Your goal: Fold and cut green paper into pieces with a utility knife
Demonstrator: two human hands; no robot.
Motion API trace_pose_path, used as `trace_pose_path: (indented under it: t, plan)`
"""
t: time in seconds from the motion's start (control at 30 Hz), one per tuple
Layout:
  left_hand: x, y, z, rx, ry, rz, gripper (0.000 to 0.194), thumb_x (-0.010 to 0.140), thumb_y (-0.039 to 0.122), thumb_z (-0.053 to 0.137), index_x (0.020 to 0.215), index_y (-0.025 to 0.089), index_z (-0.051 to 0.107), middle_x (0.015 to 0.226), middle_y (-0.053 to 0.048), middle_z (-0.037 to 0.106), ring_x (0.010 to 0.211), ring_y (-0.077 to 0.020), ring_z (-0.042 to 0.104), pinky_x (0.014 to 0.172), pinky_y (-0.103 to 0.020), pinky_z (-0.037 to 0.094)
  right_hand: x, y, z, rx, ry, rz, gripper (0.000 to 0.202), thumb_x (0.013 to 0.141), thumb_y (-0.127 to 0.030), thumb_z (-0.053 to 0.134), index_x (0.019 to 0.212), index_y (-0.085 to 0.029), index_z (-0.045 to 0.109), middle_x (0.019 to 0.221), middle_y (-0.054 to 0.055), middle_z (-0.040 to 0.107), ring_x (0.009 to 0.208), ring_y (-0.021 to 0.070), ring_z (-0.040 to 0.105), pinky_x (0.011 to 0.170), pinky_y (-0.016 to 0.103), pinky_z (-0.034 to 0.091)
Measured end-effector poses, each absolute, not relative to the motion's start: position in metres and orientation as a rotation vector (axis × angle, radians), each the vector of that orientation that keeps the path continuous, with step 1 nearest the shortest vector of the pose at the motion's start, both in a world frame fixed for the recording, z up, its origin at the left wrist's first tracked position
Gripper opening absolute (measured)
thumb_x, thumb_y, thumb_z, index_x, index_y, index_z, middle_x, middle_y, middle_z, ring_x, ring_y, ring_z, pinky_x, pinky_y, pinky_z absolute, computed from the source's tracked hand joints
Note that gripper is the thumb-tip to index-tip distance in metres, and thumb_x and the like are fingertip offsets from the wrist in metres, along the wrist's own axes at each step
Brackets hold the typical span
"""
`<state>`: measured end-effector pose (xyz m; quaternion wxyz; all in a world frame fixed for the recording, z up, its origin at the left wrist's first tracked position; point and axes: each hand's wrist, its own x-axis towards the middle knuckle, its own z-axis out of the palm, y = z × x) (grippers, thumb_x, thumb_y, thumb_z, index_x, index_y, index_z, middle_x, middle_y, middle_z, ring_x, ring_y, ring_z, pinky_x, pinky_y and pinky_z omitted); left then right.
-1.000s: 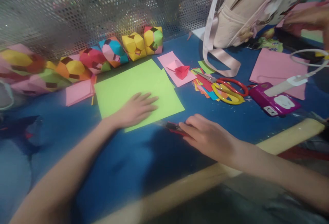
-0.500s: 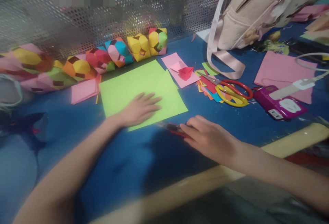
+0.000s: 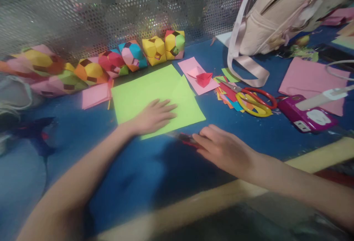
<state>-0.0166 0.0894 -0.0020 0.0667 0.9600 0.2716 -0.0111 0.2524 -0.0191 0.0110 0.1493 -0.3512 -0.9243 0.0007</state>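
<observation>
My left hand (image 3: 155,117) lies flat on a sheet of lime green paper (image 3: 143,89), its fingers spread toward the right. A folded corner or second layer shows at the sheet's right side. Below and right of the paper, my right hand (image 3: 215,143) is closed around a red and black cutter (image 3: 188,139). Its thin blade points left, beside the sheet's lower edge; whether it touches the paper is too blurred to tell. Behind the sheet, pink paper (image 3: 195,71) carries a small red folded piece (image 3: 204,79).
Colourful folded paper balls (image 3: 154,50) line the mesh panel. Scissors (image 3: 256,100) rest on paper scraps at the right, beside a purple power adapter (image 3: 308,113), pink sheets (image 3: 315,80) and a pale bag (image 3: 265,23). A dark glue gun (image 3: 38,134) is at the left.
The view has shifted slightly, so the table's things appear a little farther right. My left hand stays flat on the green paper and my right hand still grips the cutter.
</observation>
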Motion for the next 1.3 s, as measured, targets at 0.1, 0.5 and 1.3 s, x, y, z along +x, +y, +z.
trace_pose_path:
  t: [0.1,0.5,1.3]
  plan:
    - [-0.017,0.090,-0.003,2.897,0.814,-0.031,0.051,0.102,0.046,0.021,0.137,0.025,0.053,0.153,-0.005,0.039,0.146,-0.0259,0.025,0.118,-0.049,0.015,0.251,-0.019,0.011,-1.019,-2.666,-0.014,0.006,0.085,-0.014,0.062,0.090,-0.014,0.063,0.075,0.006,0.057,0.070,0.0208,0.052,0.060,0.030,0.038]
    - [-0.017,0.090,-0.004,2.895,0.797,0.013,0.050,0.102,0.046,0.023,0.136,0.025,0.054,0.152,-0.005,0.041,0.145,-0.0263,0.027,0.118,-0.049,0.016,0.246,-0.019,0.009,-0.957,-2.670,-0.032,0.005,0.084,-0.012,0.060,0.089,-0.015,0.060,0.074,0.006,0.055,0.069,0.0208,0.051,0.060,0.031,0.038]
    - [-0.016,0.090,-0.006,2.906,0.782,-0.007,0.047,0.102,0.043,0.027,0.136,0.025,0.054,0.154,-0.005,0.038,0.146,-0.0269,0.025,0.117,-0.049,0.016,0.231,-0.016,0.011,-0.874,-2.670,-0.029,0.006,0.082,-0.011,0.063,0.086,-0.014,0.061,0.074,0.006,0.056,0.068,0.0211,0.051,0.060,0.031,0.040]
